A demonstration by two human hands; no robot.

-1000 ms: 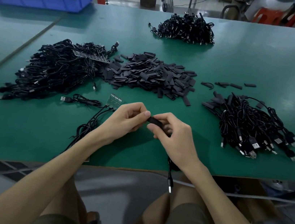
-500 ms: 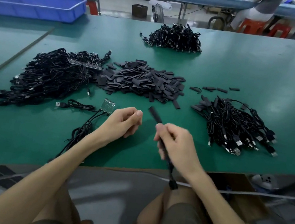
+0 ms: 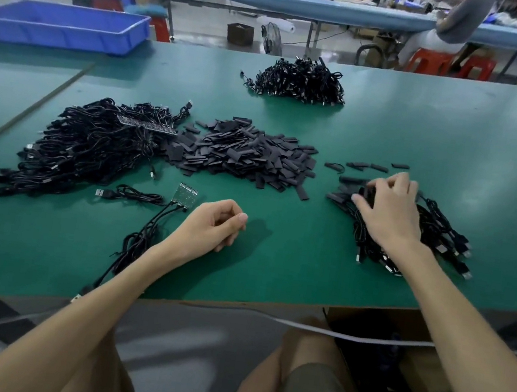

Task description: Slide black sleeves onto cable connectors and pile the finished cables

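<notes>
My right hand point(image 3: 388, 210) lies on top of the right-hand pile of finished cables point(image 3: 427, 239), fingers bent round the black sleeved end of a cable. Resting on the green table point(image 3: 275, 258) near the middle, my left hand point(image 3: 213, 226) has loosely curled fingers and holds nothing. A heap of loose black sleeves point(image 3: 243, 153) lies behind it. To the left is a large pile of unsleeved cables point(image 3: 88, 145). A small green connector board with cables point(image 3: 184, 195) sits just left of my left hand.
Another cable pile point(image 3: 300, 80) lies far back at the centre. A blue plastic bin point(image 3: 62, 23) stands at the back left. A few stray sleeves point(image 3: 367, 166) lie behind my right hand. A person sits at the far bench.
My right hand carried the sleeved cable from the table's front centre over to the right-hand pile. My left hand let go and stayed in place, fingers curling loosely.
</notes>
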